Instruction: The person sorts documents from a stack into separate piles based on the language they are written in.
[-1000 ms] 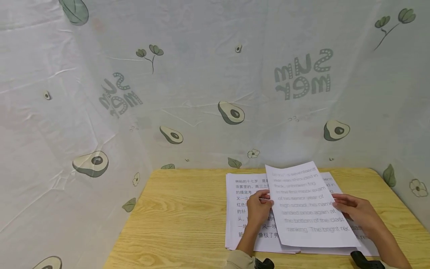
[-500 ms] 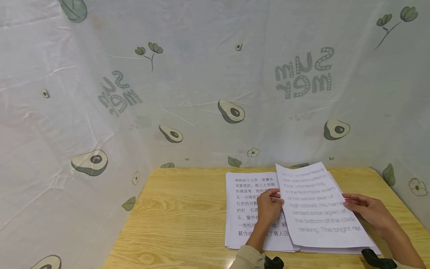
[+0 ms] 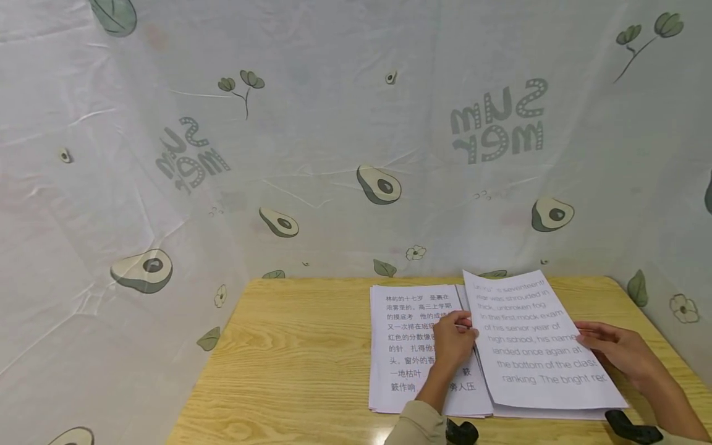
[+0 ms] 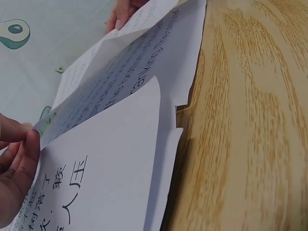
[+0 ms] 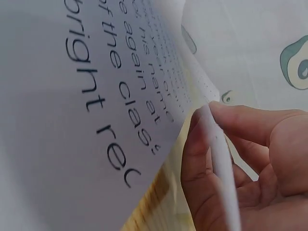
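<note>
A white sheet with printed English text (image 3: 534, 346) is held between both hands, tilted over the right-hand paper pile. My left hand (image 3: 453, 340) pinches its left edge between thumb and fingers, above the left pile. On the opposite edge, my right hand (image 3: 625, 352) pinches the paper; the right wrist view shows the sheet's edge (image 5: 221, 159) running between thumb and fingers. Beneath lies the pile of English pages (image 3: 550, 413), mostly covered by the held sheet. Beside it to the left is a pile of pages with Chinese text (image 3: 408, 352), partly hidden by the left forearm.
The piles lie on a wood-grain table (image 3: 295, 352), near its front edge. Behind and to the left hangs a pale curtain (image 3: 322, 123) printed with avocados and leaves. Dark wrist devices (image 3: 461, 431) sit at both cuffs.
Both hands have carried the English sheet to the right, from partly over the Chinese pile to over the English pile. More of the Chinese page shows now.
</note>
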